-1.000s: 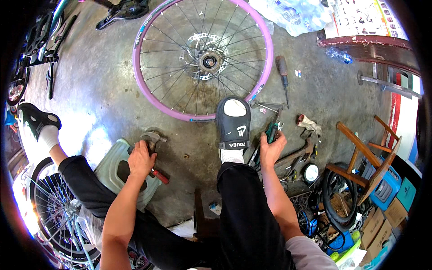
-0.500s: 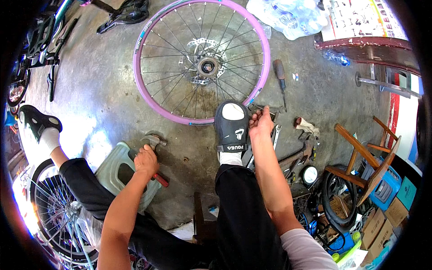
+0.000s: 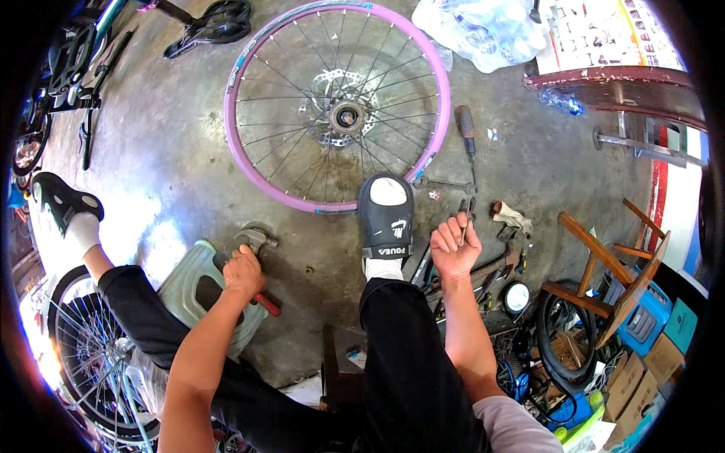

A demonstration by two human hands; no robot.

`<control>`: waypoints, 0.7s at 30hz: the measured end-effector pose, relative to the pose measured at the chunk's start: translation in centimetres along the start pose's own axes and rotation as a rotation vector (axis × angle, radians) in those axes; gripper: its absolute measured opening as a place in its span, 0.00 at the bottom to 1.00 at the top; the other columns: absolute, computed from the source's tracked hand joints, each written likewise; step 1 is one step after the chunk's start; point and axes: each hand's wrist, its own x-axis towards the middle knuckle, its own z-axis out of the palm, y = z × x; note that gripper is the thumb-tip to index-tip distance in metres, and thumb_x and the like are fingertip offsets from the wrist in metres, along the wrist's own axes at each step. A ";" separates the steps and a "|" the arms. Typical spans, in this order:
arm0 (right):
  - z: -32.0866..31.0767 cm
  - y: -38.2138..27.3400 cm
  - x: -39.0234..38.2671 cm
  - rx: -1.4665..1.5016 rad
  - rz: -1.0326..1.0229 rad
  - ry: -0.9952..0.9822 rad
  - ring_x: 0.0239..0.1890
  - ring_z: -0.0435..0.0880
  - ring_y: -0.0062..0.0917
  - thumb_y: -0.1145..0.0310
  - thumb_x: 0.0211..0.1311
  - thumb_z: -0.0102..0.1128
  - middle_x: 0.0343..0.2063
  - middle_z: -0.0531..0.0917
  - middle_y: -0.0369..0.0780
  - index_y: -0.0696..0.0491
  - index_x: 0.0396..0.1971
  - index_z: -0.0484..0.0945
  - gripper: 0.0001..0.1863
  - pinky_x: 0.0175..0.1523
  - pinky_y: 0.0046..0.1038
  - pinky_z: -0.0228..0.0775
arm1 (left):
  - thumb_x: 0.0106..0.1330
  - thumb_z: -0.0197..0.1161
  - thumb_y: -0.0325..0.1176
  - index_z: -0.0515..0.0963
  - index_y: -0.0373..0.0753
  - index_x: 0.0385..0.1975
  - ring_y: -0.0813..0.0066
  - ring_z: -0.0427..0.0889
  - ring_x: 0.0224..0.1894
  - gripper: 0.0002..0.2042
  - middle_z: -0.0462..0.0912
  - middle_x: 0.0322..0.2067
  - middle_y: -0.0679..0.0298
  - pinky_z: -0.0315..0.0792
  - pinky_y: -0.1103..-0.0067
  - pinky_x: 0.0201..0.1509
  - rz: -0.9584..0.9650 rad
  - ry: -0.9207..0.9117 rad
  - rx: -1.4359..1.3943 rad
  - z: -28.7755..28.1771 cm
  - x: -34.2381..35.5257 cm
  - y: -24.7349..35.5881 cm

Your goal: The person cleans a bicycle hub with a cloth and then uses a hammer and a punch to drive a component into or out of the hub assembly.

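Observation:
My left hand (image 3: 244, 273) is wrapped around the handle of a claw hammer (image 3: 257, 237); its steel head points away from me and the red handle end sticks out below. A grey-green plastic stool (image 3: 181, 285) lies beside and under that hand. My right hand (image 3: 456, 251) is palm up with curled fingers, pinching a slim metal tool (image 3: 467, 207) with a forked tip; its exact kind is unclear. Ahead, a purple-rimmed bicycle wheel (image 3: 231, 128) with a brake disc lies flat, my black clog (image 3: 387, 223) against its near rim.
A screwdriver (image 3: 467, 136) and a wrench (image 3: 445, 185) lie right of the wheel. Several tools, a work glove (image 3: 511, 217) and a wooden stool (image 3: 604, 279) are at the right. Bagged bottles (image 3: 487, 34) sit far right; a saddle (image 3: 208, 29) lies far left.
My right hand has drawn back from beside the wheel's near edge, turned palm up and lifted a slim metal tool. My left hand and the hammer have stayed nearly still.

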 end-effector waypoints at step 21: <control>21.9 9.3 20.1 -1.843 -0.158 -0.265 0.31 0.81 0.14 0.64 0.70 0.69 0.28 0.85 0.33 0.58 0.41 0.84 0.11 0.36 0.21 0.71 | 0.70 0.61 0.36 0.70 0.34 0.49 0.58 0.88 0.45 0.15 0.81 0.45 0.49 0.84 0.70 0.45 -0.134 0.043 -0.076 -0.8 -0.9 1.5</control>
